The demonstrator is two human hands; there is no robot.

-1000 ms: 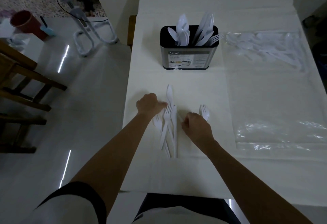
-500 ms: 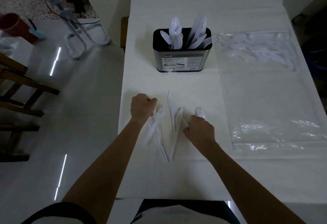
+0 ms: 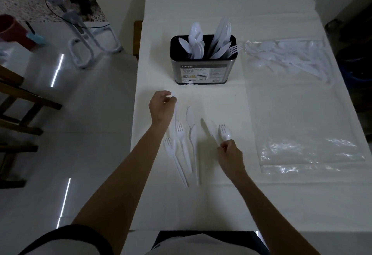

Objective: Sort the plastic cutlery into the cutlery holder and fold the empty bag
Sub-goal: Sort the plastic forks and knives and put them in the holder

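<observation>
The black and steel cutlery holder stands mid-table with white spoons, knives and a fork in it. My left hand is just off the table, fingers pinched on a blurred white cutlery piece. My right hand grips the handle of a white fork, and a thin knife runs into the same grip. Between my hands two forks and two knives lie loose on the table. The clear plastic bag lies flat to the right, with several pieces of cutlery in its far end.
The white table is long and narrow; its left edge runs close to my left hand. Beyond that edge are a glossy floor, a wooden chair, a white metal stand and a red bucket.
Both hands have lifted off the pile and moved apart, the left up and forward with a piece, the right raising the fork and knife. The loose cutlery is more spread out.
</observation>
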